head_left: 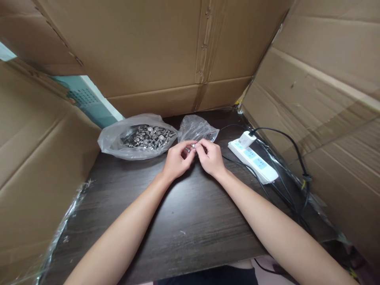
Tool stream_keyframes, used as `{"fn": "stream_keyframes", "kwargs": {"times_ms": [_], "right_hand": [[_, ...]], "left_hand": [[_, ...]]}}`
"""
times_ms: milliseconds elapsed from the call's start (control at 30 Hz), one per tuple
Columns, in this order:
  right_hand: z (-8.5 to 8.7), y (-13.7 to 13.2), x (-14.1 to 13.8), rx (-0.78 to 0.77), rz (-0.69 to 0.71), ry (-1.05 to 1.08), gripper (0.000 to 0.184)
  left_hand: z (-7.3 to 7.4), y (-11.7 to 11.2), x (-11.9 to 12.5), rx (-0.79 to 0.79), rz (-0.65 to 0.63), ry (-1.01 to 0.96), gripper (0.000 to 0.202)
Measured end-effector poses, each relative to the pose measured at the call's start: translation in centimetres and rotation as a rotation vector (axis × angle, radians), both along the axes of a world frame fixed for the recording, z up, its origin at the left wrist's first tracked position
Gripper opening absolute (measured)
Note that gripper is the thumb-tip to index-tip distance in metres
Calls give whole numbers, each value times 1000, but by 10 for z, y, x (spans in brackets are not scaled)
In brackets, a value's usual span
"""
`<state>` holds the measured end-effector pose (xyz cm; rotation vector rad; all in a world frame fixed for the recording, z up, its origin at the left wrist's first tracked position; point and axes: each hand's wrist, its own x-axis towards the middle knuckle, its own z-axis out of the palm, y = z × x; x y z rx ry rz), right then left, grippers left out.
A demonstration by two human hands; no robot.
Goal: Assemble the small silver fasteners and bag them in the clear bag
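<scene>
My left hand (pixel 180 157) and my right hand (pixel 209 156) meet fingertip to fingertip above the dark table. Pinched between them is a small shiny metal piece (pixel 194 146), mostly covered by my fingers, and both hands are closed on it. Just behind them lies a small clear plastic bag (pixel 196 126); its contents are hard to make out. To the left, a larger translucent plastic bag (pixel 111 140) lies open, holding a heap of small round metal parts (pixel 151 136).
A white power strip (pixel 264 168) with a white plug adapter (pixel 247 139) lies on the right, and black cables (pixel 292 148) run around it. Cardboard walls (pixel 154 47) enclose the dark wooden table (pixel 178 221) at the back and both sides.
</scene>
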<state>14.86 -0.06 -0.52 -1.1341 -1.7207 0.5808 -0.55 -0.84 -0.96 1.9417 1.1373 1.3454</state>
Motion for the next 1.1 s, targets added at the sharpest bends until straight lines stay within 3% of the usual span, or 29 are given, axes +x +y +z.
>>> {"fn": "stream_keyframes", "kwargs": {"times_ms": [267, 833, 1100], "right_hand": [[1, 1, 0, 22, 16, 30, 18], [1, 1, -1, -5, 23, -32, 29], [3, 0, -2, 50, 7, -14, 20]], "left_hand": [[0, 0, 0, -3, 5, 1, 27], [1, -1, 0, 40, -4, 50, 25], [3, -1, 1, -19, 5, -2, 25]]}}
